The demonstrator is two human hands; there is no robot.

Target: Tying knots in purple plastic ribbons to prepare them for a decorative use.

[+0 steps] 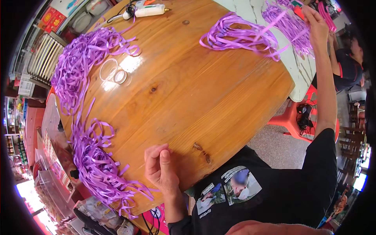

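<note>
My left hand (pixel 161 168) hovers over the near edge of the wooden table (pixel 184 102), fingers curled in and thumb against them, with nothing visible in it. At the far right my right hand (pixel 315 21) reaches over a white marbled surface (pixel 303 72), fingers drawn together. A small red-orange thing (pixel 299 12) is at its fingertips; whether they grip it or a ribbon I cannot make out. Below them lies a bundle of purple ribbon (pixel 291 33). A looped purple ribbon hank (pixel 239 35) lies beside it on the wood, a strand stretching between the two.
Two tangled purple ribbon piles, one far (pixel 80 58) and one near (pixel 96 164), line the table's left side. A roll of clear tape (pixel 120 76) lies by the far pile. A white glue gun (pixel 150 10) sits at the back. A red stool (pixel 290 119) and another person (pixel 348 64) are at right.
</note>
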